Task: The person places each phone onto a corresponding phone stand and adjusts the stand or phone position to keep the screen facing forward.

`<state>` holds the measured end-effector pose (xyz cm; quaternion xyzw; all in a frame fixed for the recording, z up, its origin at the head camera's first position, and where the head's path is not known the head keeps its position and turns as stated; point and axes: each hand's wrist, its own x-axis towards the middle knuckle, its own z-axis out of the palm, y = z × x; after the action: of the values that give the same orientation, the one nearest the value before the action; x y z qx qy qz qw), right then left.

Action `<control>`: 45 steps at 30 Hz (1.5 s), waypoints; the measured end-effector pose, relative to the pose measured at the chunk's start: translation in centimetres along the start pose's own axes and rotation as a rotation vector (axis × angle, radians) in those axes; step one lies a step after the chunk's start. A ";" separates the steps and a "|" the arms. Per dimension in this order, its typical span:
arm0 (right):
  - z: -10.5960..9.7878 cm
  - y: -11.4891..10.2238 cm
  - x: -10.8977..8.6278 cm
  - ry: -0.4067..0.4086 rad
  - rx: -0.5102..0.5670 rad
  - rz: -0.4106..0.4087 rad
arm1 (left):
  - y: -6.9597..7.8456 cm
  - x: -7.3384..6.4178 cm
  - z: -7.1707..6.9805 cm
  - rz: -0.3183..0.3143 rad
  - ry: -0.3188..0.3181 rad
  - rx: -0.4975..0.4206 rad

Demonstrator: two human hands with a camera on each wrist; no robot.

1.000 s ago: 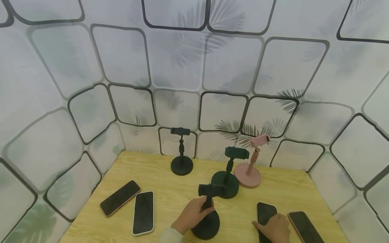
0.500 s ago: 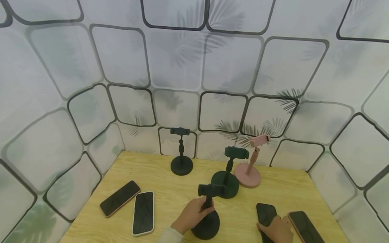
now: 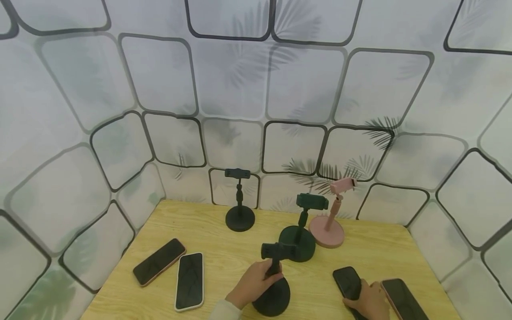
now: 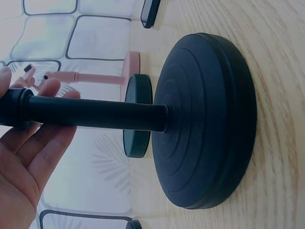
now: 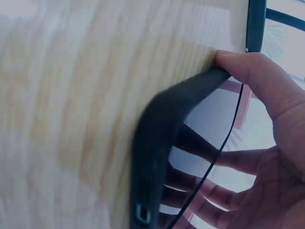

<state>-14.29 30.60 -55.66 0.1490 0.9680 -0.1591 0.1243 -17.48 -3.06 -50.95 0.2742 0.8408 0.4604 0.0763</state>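
My left hand [image 3: 256, 282] holds a black phone stand [image 3: 274, 300] by its pole, just below the clamp. The stand's round base [image 4: 205, 124] sits on the wooden table. At the front right, my right hand [image 3: 370, 300] grips a black smartphone [image 3: 347, 282] by its long edges. In the right wrist view the thumb lies on one edge of that smartphone [image 5: 155, 157] and the fingers reach round the other side. The screen faces up, reflecting the fingers. The phone's near end is hidden by the hand or cut off by the frame.
Behind stand a black stand [image 3: 239, 218], a dark green stand [image 3: 304, 249] and a pink stand [image 3: 326, 233]. Two phones lie on the left, one dark [image 3: 159, 262] and one white-rimmed [image 3: 190, 282]. Another phone [image 3: 404, 300] lies right beside my right hand. Patterned walls surround the table.
My right hand has moved slightly right, and the black smartphone has turned, its far end swinging left. My left hand and its stand have stayed put.
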 end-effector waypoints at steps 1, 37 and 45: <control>0.0 0.1 0.1 0.001 -0.007 -0.013 | 0.0 0.0 0.0 -0.001 -0.001 -0.001; -0.8 1.2 1.2 0.024 -0.101 -0.148 | -0.3 0.7 -0.2 0.005 -0.010 0.008; -0.8 -0.2 0.5 0.108 -0.025 -0.134 | -0.2 0.6 -0.1 0.000 -0.015 0.005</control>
<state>-14.99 30.81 -55.00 0.0904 0.9830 -0.1466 0.0630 -18.12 -2.86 -51.02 0.2776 0.8415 0.4563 0.0818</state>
